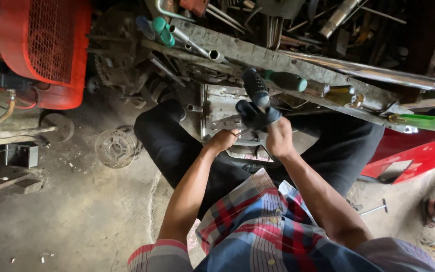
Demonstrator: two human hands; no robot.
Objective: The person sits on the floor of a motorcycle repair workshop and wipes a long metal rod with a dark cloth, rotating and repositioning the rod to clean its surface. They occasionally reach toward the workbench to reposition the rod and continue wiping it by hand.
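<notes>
My right hand [279, 137] grips a black tool [256, 113] whose ribbed dark handle [255, 86] points away from me. My left hand [222, 139] is closed just left of it and pinches a thin metal part at the tool's tip. Both hands sit over a grey metal engine casing [219, 108] resting between my knees in dark trousers. A green-handled screwdriver [286, 80] lies on the plank just beyond the tool.
A long grey plank [278, 60] crosses the top, loaded with tools, a chrome pipe [373, 74] and another green screwdriver [419, 121]. A red machine [44, 45] stands at top left, a brake disc [115, 147] lies on the dirt floor, and a red panel [419, 153] is at right.
</notes>
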